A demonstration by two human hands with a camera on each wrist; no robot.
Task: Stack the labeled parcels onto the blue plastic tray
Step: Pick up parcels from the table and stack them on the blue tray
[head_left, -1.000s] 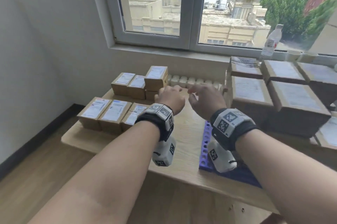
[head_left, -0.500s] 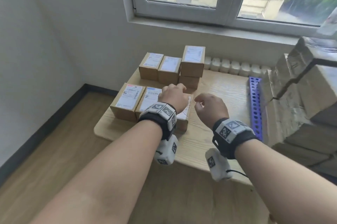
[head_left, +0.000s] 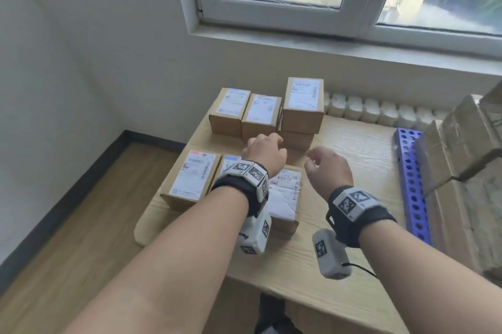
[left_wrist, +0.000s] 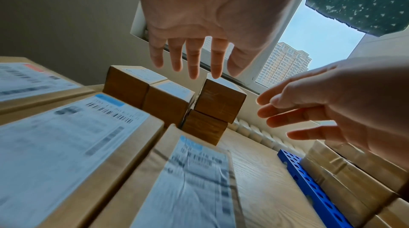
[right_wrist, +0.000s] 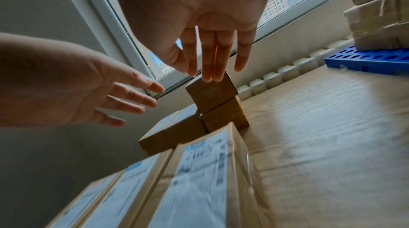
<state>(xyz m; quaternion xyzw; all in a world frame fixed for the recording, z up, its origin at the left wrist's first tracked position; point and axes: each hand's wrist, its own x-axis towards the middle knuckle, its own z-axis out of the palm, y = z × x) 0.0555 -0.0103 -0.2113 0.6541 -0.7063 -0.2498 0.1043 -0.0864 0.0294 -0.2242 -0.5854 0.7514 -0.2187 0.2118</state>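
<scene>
Brown parcels with white labels sit on the wooden table (head_left: 353,149). Three larger ones form a front row, the right one (head_left: 285,197) under my left wrist. Behind stand two small parcels (head_left: 231,108) and a two-high stack (head_left: 303,101). My left hand (head_left: 264,153) hovers between the rows, fingers stretched (left_wrist: 192,56), holding nothing. My right hand (head_left: 326,168) hangs beside it, fingers straight (right_wrist: 212,53), also empty, pointing toward the stack (right_wrist: 210,90). The blue perforated tray (head_left: 410,178) lies at the table's right, carrying bigger wrapped parcels (head_left: 461,157).
A white ribbed radiator (head_left: 375,110) runs along the table's back edge under the window sill. A white wall and wooden floor lie to the left. Bare tabletop (right_wrist: 321,118) stretches between the small stack and the tray (right_wrist: 365,60).
The head view swung left and down, so the tray now sits at the right edge. Both hands drew back from the far stack to above the front row, empty throughout.
</scene>
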